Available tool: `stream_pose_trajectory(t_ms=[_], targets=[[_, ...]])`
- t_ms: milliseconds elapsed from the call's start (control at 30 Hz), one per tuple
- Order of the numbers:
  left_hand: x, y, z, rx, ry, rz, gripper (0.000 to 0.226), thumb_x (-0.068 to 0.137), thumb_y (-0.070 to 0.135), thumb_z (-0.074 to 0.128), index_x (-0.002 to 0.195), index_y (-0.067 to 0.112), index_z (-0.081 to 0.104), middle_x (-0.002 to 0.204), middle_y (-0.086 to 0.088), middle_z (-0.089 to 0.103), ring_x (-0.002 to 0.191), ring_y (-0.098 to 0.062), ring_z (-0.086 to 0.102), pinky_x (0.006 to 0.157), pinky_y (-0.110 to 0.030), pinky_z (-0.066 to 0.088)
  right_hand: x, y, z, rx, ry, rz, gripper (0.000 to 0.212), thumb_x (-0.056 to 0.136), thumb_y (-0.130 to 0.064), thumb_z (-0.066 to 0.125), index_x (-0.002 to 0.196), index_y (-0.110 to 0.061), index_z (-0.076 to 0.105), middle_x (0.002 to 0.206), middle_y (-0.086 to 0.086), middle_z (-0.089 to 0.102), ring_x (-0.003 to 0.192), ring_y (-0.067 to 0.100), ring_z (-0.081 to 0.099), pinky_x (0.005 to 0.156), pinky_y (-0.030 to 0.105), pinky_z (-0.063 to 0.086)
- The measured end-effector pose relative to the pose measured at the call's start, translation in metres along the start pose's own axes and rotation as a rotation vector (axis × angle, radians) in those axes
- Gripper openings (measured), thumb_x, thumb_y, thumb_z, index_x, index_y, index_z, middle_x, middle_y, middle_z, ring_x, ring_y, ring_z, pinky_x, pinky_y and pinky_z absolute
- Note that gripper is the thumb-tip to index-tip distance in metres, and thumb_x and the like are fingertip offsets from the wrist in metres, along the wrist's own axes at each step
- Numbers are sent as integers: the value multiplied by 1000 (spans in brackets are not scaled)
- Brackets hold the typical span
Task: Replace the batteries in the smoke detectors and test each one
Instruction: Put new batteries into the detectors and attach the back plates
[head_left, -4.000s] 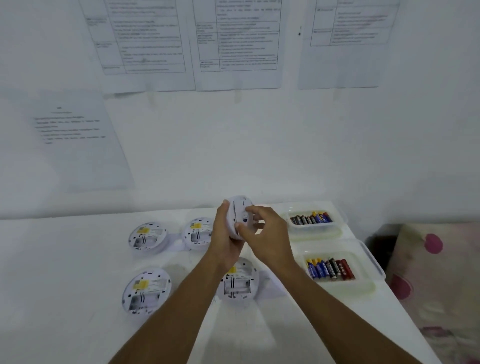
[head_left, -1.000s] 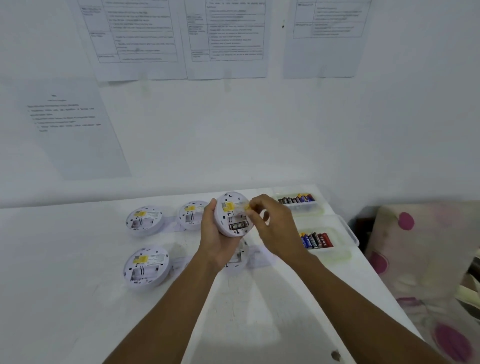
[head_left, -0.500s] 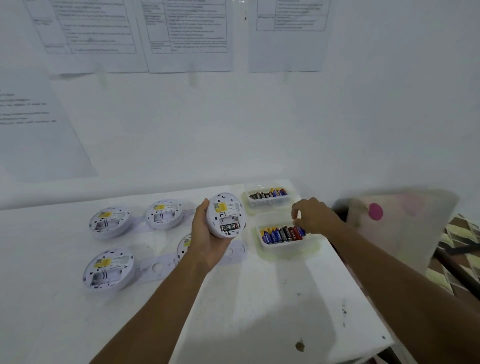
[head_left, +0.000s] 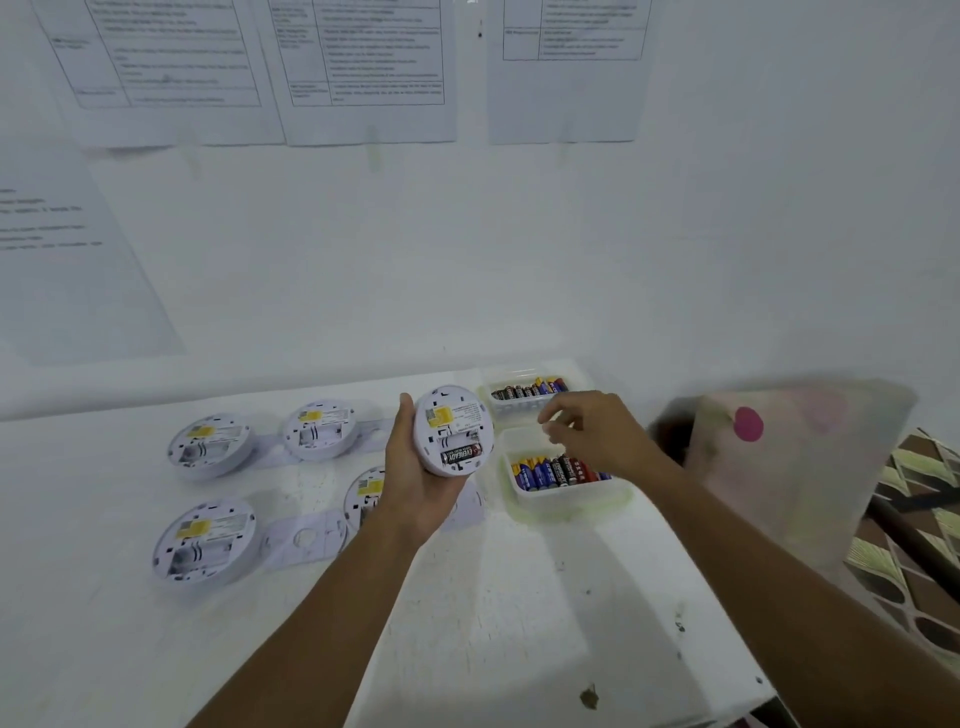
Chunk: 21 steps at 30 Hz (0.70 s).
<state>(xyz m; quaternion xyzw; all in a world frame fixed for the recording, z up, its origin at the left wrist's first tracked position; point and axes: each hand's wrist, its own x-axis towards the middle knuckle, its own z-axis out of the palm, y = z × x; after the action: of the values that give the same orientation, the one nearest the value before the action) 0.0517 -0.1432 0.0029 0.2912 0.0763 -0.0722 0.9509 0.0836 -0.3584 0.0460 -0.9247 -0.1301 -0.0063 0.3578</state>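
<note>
White wall (head_left: 519, 234) with printed sheets (head_left: 363, 67) taped across it rises behind a white counter (head_left: 519, 597). Above the counter's middle, the left hand (head_left: 415, 483) holds a round smoke detector (head_left: 454, 428) with its back toward the camera, thumb on the left rim and fingers curled under the lower edge. One black battery (head_left: 461, 455) sits in the lower slot of the open compartment.

The right hand (head_left: 602, 434) hovers over the near tray (head_left: 561, 499) of batteries at the counter's right edge. Its fingers (head_left: 553, 415) are loosely curled, thumb and forefinger close together; blur hides whether they pinch anything. A second tray (head_left: 511, 410) of batteries stands at the back right corner.

Four other detectors (head_left: 205, 540) lie backs up toward the left side, one partly hidden behind the left hand, with flat mounting plates (head_left: 304, 540) beside them.
</note>
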Motion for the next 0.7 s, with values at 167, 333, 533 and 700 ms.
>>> stream_pose_trajectory(t_ms=[167,333,533,700], targets=[[0,-1,2,64,3,48,67,85,57,52,132,10,58,133,-20,60,125,-34,54,113,-47,36,-22,-37,45,229,56,-51,12,87,-14,67,83,-24,69,84,-16,66,66,-4,61,57,7,45],[-4,-1,2,150,50,111,58,89,56,49,124,12,63,122,-18,64,112,-31,58,102,-44,42,-28,-48,77,393,186,73,9,87,-15,68,92,-20,73,98,-7,70,82,3,67,75,30,59],[-7,-2,0,203,89,165,70,81,59,52,132,13,59,121,-16,66,111,-28,60,93,-39,48,-29,-67,84,661,148,287,9,87,-14,64,84,-15,72,89,-4,73,87,9,67,78,29,57],[-7,1,-1,210,60,186,57,87,58,45,122,17,64,108,-11,71,100,-23,63,84,-38,48,-25,-71,83,702,199,308,13,87,-20,67,77,-12,68,78,-2,71,71,9,63,67,25,53]])
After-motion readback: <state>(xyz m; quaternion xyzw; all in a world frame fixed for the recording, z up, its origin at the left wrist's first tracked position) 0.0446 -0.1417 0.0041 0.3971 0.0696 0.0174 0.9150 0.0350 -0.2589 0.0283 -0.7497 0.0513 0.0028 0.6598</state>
